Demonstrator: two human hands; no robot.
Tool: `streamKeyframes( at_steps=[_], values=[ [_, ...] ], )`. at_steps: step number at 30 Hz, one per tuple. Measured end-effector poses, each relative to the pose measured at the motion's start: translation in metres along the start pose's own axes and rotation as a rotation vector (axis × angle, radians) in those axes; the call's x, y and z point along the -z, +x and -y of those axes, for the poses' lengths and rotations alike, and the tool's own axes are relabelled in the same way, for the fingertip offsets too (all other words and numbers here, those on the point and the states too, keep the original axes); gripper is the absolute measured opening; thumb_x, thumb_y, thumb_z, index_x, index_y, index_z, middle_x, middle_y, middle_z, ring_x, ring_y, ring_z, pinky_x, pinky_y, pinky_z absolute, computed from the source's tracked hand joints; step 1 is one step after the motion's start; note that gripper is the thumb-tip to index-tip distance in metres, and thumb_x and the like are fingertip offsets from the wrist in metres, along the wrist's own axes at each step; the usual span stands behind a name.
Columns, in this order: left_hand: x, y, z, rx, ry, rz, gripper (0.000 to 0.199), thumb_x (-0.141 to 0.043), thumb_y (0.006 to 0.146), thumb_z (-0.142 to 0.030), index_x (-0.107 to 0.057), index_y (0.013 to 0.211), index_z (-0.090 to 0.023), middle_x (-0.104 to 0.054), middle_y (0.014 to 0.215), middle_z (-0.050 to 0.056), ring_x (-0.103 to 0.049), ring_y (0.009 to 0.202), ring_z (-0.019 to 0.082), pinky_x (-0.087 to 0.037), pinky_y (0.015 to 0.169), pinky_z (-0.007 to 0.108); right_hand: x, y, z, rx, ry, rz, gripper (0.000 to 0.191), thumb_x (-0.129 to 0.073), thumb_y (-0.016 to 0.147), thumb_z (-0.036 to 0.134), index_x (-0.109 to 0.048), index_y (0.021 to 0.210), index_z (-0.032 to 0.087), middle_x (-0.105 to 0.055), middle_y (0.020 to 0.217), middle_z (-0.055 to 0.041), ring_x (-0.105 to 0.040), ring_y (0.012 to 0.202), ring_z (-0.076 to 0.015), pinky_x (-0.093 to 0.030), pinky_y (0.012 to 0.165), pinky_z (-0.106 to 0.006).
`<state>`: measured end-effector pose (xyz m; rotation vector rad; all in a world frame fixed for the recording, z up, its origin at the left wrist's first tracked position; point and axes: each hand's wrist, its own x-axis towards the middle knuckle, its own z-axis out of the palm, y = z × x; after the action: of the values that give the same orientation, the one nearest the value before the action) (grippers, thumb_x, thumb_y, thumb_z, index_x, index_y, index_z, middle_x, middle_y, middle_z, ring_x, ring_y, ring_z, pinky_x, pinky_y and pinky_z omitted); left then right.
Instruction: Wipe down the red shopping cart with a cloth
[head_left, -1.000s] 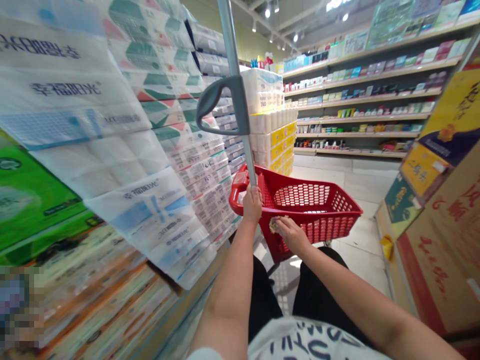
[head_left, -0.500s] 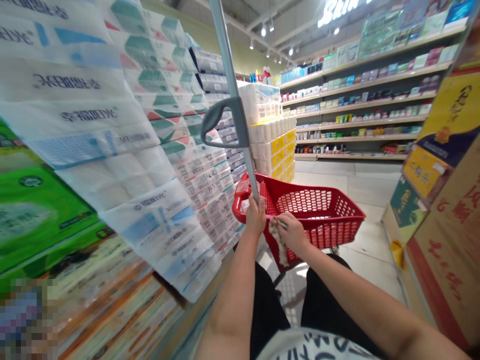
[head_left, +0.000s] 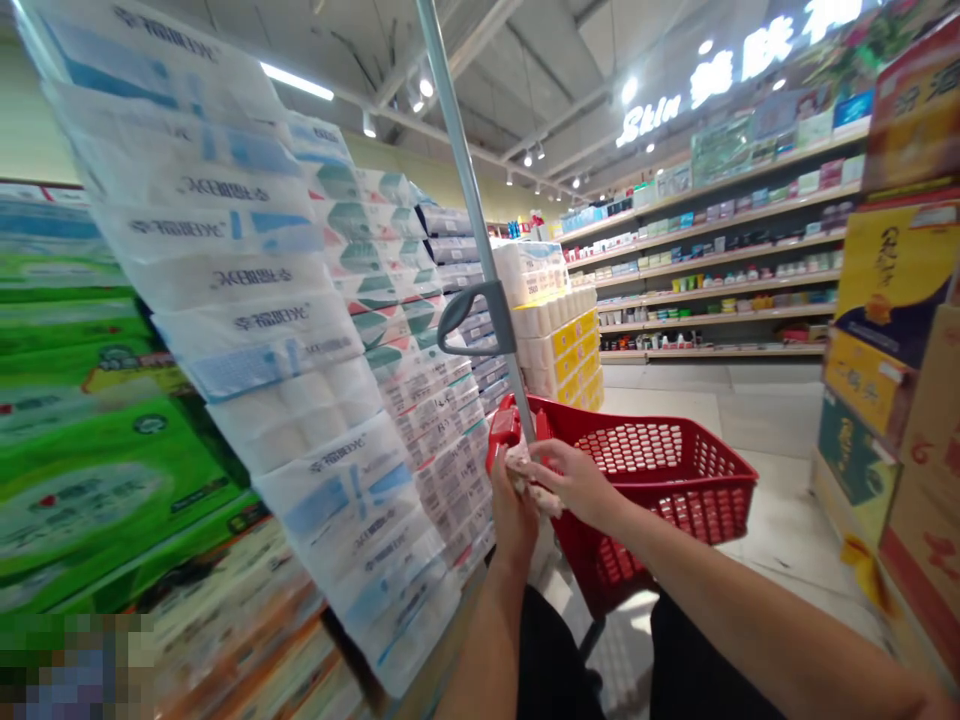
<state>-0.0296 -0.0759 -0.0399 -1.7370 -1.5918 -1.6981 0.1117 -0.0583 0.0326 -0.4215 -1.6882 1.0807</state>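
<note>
A red shopping cart [head_left: 675, 495] with perforated sides stands ahead of me. A grey pole [head_left: 469, 200] with a looped grey handle [head_left: 476, 320] rises from beside the cart's push bar. My left hand [head_left: 514, 510] is at the lower end of the pole, its fingers closed around a crumpled pale patterned cloth [head_left: 544, 498]. From the right, my right hand [head_left: 581, 480] reaches onto the same cloth, fingers bent over it. The pole's bottom end is hidden behind the hands and cloth.
Tall stacks of white tissue packs [head_left: 300, 320] rise at the left, beside green packs [head_left: 82, 440]. Yellow-and-white packs [head_left: 577, 350] stand beyond the cart. Printed boxes [head_left: 892, 270] line the right side. Cosmetics shelves [head_left: 720, 255] cover the back.
The cloth, which hung down from my right hand, is now bunched up between both hands. My left hand has moved from the pole onto the cloth. The view has tilted upward.
</note>
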Motion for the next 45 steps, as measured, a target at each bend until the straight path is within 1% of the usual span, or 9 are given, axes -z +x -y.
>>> streamKeyframes(
  at_steps=[5, 11, 16, 21, 27, 33, 36, 41, 45],
  values=[
    [0.001, 0.037, 0.006, 0.120, 0.328, 0.006, 0.040, -0.046, 0.084, -0.016, -0.052, 0.123, -0.018, -0.064, 0.117, 0.012, -0.057, 0.116, 0.027, -0.037, 0.106, 0.049, 0.014, 0.020, 0.063, 0.680, -0.769, -0.127, 0.015, -0.060, 0.087, 0.024, -0.066, 0.073, 0.021, -0.040, 0.150, -0.0015, -0.025, 0.143, -0.0255, -0.014, 0.118, -0.053],
    [-0.009, 0.033, 0.013, 0.005, 0.573, 0.196, 0.028, -0.050, 0.082, -0.021, -0.064, 0.105, -0.015, -0.068, 0.096, 0.013, -0.062, 0.099, 0.030, -0.042, 0.095, 0.047, 0.005, 0.027, 0.095, 0.882, -0.962, -0.130, 0.016, -0.055, 0.088, 0.018, -0.064, 0.075, 0.023, -0.035, 0.153, 0.0048, -0.011, 0.147, -0.0207, 0.009, 0.117, -0.051],
    [-0.011, 0.019, 0.021, -0.071, 0.508, 0.102, 0.025, -0.048, 0.084, -0.022, -0.063, 0.103, -0.016, -0.066, 0.097, 0.014, -0.061, 0.099, 0.030, -0.045, 0.092, 0.049, 0.013, 0.022, 0.076, 0.770, -0.912, -0.105, 0.018, -0.053, 0.090, 0.022, -0.065, 0.078, 0.021, -0.038, 0.152, -0.0004, -0.023, 0.144, -0.0244, -0.004, 0.117, -0.054],
    [-0.021, -0.029, 0.018, -0.137, 0.230, -0.013, 0.030, -0.043, 0.088, -0.021, -0.054, 0.116, -0.018, -0.061, 0.114, 0.015, -0.053, 0.117, 0.029, -0.039, 0.103, 0.053, 0.022, -0.026, -0.007, 0.304, -0.466, -0.018, 0.021, -0.050, 0.093, 0.029, -0.069, 0.098, 0.022, -0.066, 0.120, -0.0093, -0.059, 0.113, -0.0213, -0.042, 0.102, -0.042],
    [-0.046, -0.071, -0.020, -0.143, -0.050, 0.280, 0.067, -0.043, 0.090, -0.026, -0.014, 0.150, -0.021, -0.039, 0.147, 0.018, -0.041, 0.135, 0.027, -0.040, 0.109, 0.047, 0.017, -0.073, -0.079, -0.364, 0.347, 0.006, 0.045, -0.045, 0.092, 0.054, -0.062, 0.117, 0.021, -0.070, 0.108, -0.0084, -0.067, 0.098, -0.0234, -0.051, 0.091, -0.042],
    [-0.047, -0.021, -0.024, -0.294, 0.101, 0.296, 0.073, -0.042, 0.092, -0.026, -0.002, 0.153, -0.018, -0.029, 0.154, 0.016, -0.032, 0.141, 0.027, -0.033, 0.113, 0.050, 0.050, -0.024, -0.078, -0.062, -0.037, -0.233, 0.040, -0.057, 0.088, 0.043, -0.060, 0.123, 0.022, -0.064, 0.122, -0.0085, -0.058, 0.114, -0.0253, -0.044, 0.101, -0.044],
    [-0.051, -0.006, -0.007, -0.273, 0.322, 0.152, 0.054, -0.036, 0.095, -0.020, -0.025, 0.148, -0.019, -0.055, 0.137, 0.013, -0.049, 0.128, 0.024, -0.033, 0.109, 0.050, 0.050, -0.013, -0.098, 0.140, -0.520, -0.062, 0.036, -0.052, 0.090, 0.026, -0.060, 0.124, 0.021, -0.060, 0.128, -0.0106, -0.051, 0.122, -0.0249, -0.034, 0.108, -0.047],
    [-0.052, -0.011, 0.012, -0.344, 0.630, 0.353, 0.043, -0.036, 0.097, -0.023, -0.043, 0.140, -0.026, -0.060, 0.133, 0.007, -0.043, 0.134, 0.022, -0.028, 0.109, 0.049, 0.055, -0.021, -0.141, 0.154, -0.863, 0.125, 0.039, -0.046, 0.089, 0.016, -0.056, 0.126, 0.017, -0.062, 0.123, -0.0110, -0.056, 0.112, -0.0217, -0.042, 0.098, -0.040],
    [-0.045, -0.008, 0.014, -0.357, 0.647, 0.459, 0.039, -0.040, 0.097, -0.034, -0.051, 0.134, -0.027, -0.062, 0.129, 0.006, -0.038, 0.137, 0.024, -0.030, 0.106, 0.049, 0.103, -0.033, -0.166, 0.076, -0.953, 0.113, 0.033, -0.047, 0.089, 0.017, -0.060, 0.119, 0.018, -0.066, 0.114, -0.0092, -0.059, 0.105, -0.0216, -0.043, 0.095, -0.038]
  ],
)
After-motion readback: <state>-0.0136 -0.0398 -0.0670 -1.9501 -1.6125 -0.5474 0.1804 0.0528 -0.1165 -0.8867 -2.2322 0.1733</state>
